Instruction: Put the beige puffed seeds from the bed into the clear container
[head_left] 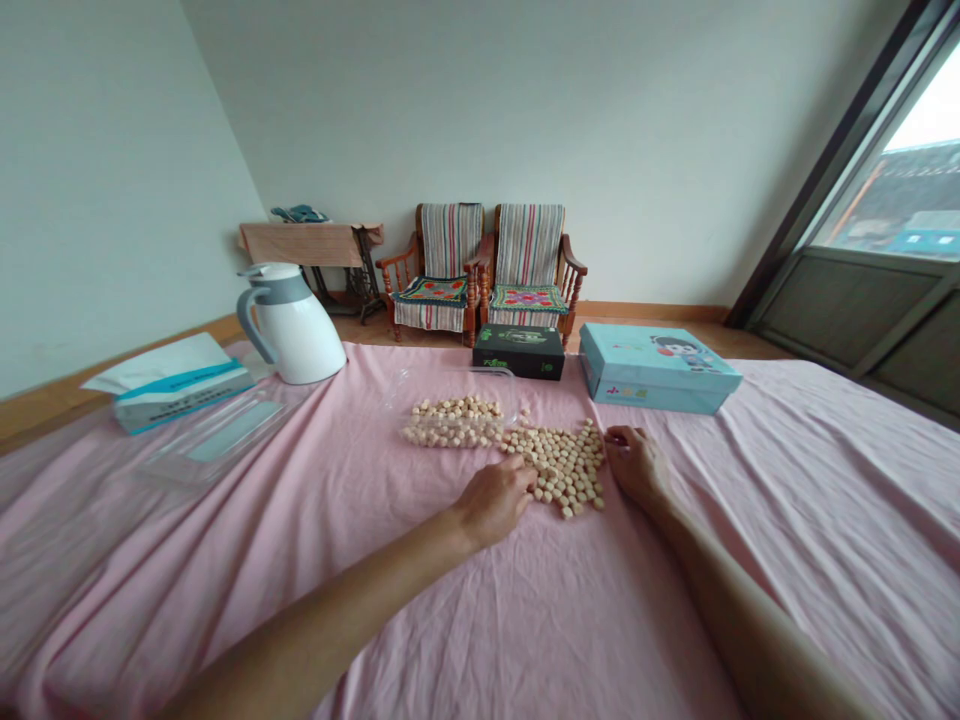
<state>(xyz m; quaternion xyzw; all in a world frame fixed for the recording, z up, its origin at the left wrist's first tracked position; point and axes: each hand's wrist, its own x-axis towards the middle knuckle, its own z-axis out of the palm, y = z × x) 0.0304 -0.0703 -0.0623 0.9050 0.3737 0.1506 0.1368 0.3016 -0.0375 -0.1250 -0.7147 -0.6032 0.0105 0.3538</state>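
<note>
A spread of small round beige pieces [562,462] lies on the pink tablecloth, one layer deep in most places. At its left edge my left hand [497,497] rests with the fingers curled together against the pieces; whatever is between the fingertips is hidden. Just past the right edge is my right hand [639,463], its fingers bent in toward the pieces and closed, and I cannot make out anything in them. A clear plastic container [409,400], lying behind my left hand, holds many more of the same beige pieces. Some pieces sit between container and spread.
A white jug with a grey handle [304,335], a tissue pack [184,385] and a clear plastic lid [217,440] are on the left. A black box [517,350] and a light blue box [656,368] stand at the back. Two wooden chairs [487,260] are beyond the table.
</note>
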